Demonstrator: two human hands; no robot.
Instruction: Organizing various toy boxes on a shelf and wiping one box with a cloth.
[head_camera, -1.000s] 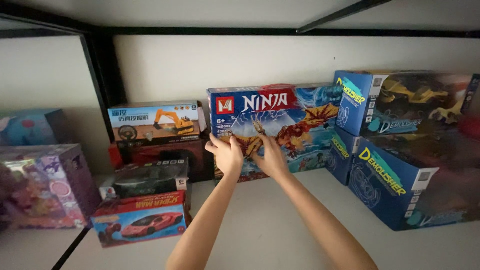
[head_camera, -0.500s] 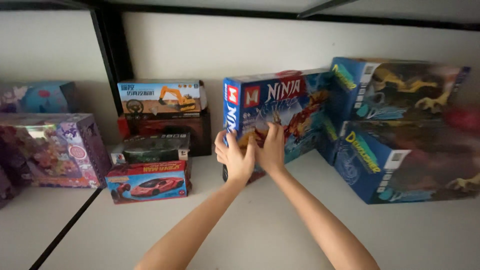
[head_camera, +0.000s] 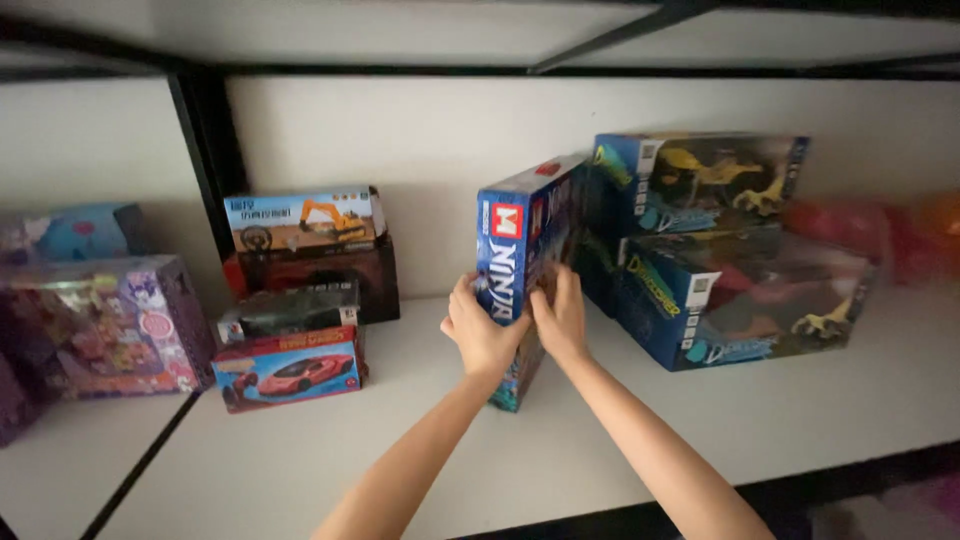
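Note:
A blue building-set box (head_camera: 520, 250) with fiery artwork stands upright on the white shelf (head_camera: 560, 450), its narrow end facing me. My left hand (head_camera: 480, 335) grips the near left edge of the box. My right hand (head_camera: 562, 315) presses on its right face. Both hands hold the box between them. To its right, touching or nearly touching, stand two stacked blue dinosaur toy boxes (head_camera: 730, 240).
On the left stand a red sports-car box (head_camera: 290, 370), a dark car box (head_camera: 290, 312), a dark red box (head_camera: 320, 275) and an excavator toy box (head_camera: 300, 222) on top. A purple toy box (head_camera: 100, 325) sits farther left, past a black upright post (head_camera: 205, 165).
The blue box has been turned from facing me flat to end-on, and shifted right beside the dinosaur boxes. Both hands stayed on it.

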